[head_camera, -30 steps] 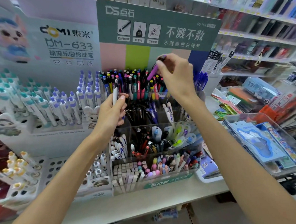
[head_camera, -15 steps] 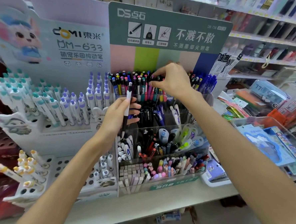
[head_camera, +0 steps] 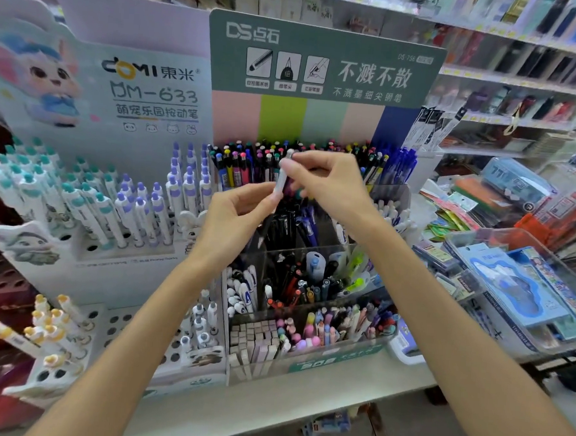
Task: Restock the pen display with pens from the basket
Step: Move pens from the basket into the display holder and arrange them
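Both hands have come together since a moment ago, when the right hand (head_camera: pixel 329 183) was reaching into the back row and the left hand (head_camera: pixel 236 214) held the pen (head_camera: pixel 281 180) alone. Now both pinch that white pen, which stands almost upright: left fingers low on it, right fingers near its top. Just behind the grip stands the pen display (head_camera: pixel 316 165), full of bright caps. Below the grip sit clear bins of pens (head_camera: pixel 312 286) on the worktop (head_camera: pixel 268 405).
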`<state>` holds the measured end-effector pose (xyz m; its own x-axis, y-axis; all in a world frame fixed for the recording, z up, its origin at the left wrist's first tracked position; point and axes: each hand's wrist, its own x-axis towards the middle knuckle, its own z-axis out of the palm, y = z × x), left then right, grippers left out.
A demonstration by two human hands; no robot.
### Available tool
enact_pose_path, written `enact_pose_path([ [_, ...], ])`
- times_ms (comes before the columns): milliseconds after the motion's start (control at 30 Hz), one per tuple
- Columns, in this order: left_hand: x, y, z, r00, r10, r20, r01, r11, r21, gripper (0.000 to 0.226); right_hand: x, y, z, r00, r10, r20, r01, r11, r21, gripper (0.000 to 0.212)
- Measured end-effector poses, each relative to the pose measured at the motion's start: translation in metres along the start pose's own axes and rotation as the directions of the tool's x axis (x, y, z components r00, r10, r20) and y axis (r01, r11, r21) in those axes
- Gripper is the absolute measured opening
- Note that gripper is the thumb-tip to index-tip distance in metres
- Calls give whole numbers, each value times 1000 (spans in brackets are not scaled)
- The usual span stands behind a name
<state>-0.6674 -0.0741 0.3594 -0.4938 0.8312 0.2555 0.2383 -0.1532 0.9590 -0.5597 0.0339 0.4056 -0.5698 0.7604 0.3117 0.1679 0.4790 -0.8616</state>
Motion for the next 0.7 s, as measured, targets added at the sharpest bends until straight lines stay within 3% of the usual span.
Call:
enact_pose_path([
  [33,2,-1,-4,994,83,-66,-74,989,131,28,1,-2,-4,997,0,-72,5,997,71,14],
  [100,5,-3,-14,933,288,-214,-159,867,472,28,7,-5,-11,974,-28,-227,61,988,140,13],
  [200,16,-6,-25,853,425,-302,-77,675,734,30,18,-7,-8,928,-145,-343,165,986,31,15],
  [300,24,-11,-27,846,472,-249,-64,554,830,34,25,-7,5,921,-263,-289,227,962,-151,20],
  [433,25,-17,-28,837,481,-260,-26,509,860,36,31,-10,15,915,-386,-115,308,854,-419,22],
  [700,27,-22,-35,834,467,-294,1,531,847,31,59,-25,18,933,-299,199,354,675,-647,35],
])
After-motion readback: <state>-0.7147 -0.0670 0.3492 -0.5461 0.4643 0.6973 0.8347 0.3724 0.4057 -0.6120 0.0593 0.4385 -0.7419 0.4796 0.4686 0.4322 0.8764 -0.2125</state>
